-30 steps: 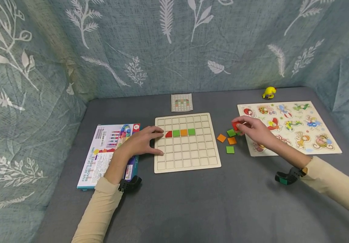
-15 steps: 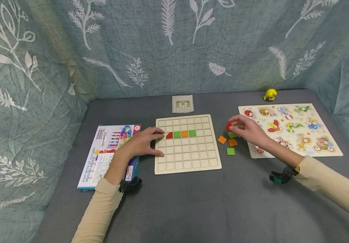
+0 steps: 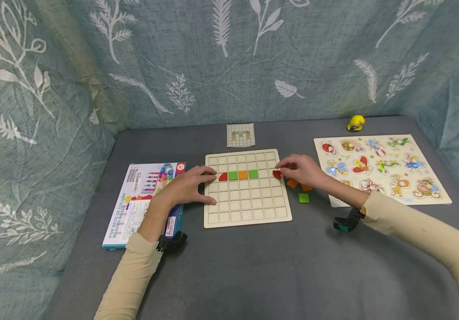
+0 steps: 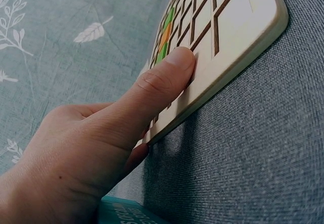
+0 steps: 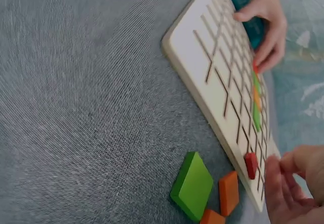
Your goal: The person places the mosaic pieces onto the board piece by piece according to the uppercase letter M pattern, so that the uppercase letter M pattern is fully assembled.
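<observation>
A wooden grid board [image 3: 245,214] lies in the middle of the table. In one of its rows sit a red tile with a curved edge [image 3: 223,177], a green tile [image 3: 233,175], an orange tile [image 3: 243,174] and another green tile [image 3: 253,174]. My left hand [image 3: 187,186] rests on the board's left edge, thumb and fingers spread apart; its thumb [image 4: 167,75] lies on the rim in the left wrist view. Over the board's right side my right hand [image 3: 303,171] pinches a small red tile [image 5: 251,165] between thumb and fingertips.
Loose orange tiles [image 5: 229,192] and a green tile [image 3: 304,198] lie right of the board. A small pattern card [image 3: 240,135] lies behind it. On the left is a bead-set box [image 3: 119,222]; on the right, an insect puzzle board [image 3: 381,186] and a yellow toy figure [image 3: 356,123].
My right hand has moved left with the red tile, from above the loose tiles to the board's right side. The left hand has stayed on the board's edge.
</observation>
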{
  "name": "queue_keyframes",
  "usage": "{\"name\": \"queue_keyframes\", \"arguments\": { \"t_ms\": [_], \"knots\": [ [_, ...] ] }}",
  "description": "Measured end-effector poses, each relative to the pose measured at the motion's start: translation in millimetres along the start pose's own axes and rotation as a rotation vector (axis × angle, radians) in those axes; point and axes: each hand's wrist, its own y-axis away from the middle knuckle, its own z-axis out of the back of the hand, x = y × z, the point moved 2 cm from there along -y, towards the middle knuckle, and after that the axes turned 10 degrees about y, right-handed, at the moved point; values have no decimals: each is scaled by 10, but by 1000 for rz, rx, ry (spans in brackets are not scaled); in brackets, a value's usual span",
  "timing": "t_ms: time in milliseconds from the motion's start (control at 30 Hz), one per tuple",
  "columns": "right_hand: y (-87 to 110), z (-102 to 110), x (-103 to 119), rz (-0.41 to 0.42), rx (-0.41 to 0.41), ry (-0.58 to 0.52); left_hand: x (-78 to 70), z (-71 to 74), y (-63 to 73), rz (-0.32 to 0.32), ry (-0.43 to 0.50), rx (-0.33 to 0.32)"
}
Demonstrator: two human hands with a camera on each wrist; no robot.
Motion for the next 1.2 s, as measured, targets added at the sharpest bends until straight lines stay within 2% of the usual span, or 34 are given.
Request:
{"name": "queue_keyframes", "arguments": {
  "t_ms": [133, 233, 433, 700, 800, 967, 1067, 1200],
  "knots": [
    [-73, -18, 53, 86, -31, 177, -26, 32, -9, -13, -4, -8],
    [-104, -22, 72, 110, -5, 260, -28, 48, -12, -11, -13, -12],
    [-127, -61, 82, 140, 75, 366, -31, 40, -15, 11, -3, 3],
    [-157, -49, 156, 188, 121, 448, -34, 26, -13, 3, 4, -2],
    [-166, -3, 165, 195, 108, 436, -29, 26, -14, -7, 1, -2],
    [-185, 81, 158, 189, 43, 349, -15, 21, -17, 2, -1, 3],
    [-197, 108, 156, 165, 15, 270, -11, 14, -12, 16, 3, 7],
    [-203, 103, 156, 97, 1, 110, -9, 3, -3, 15, 2, 10]
  ]
}}
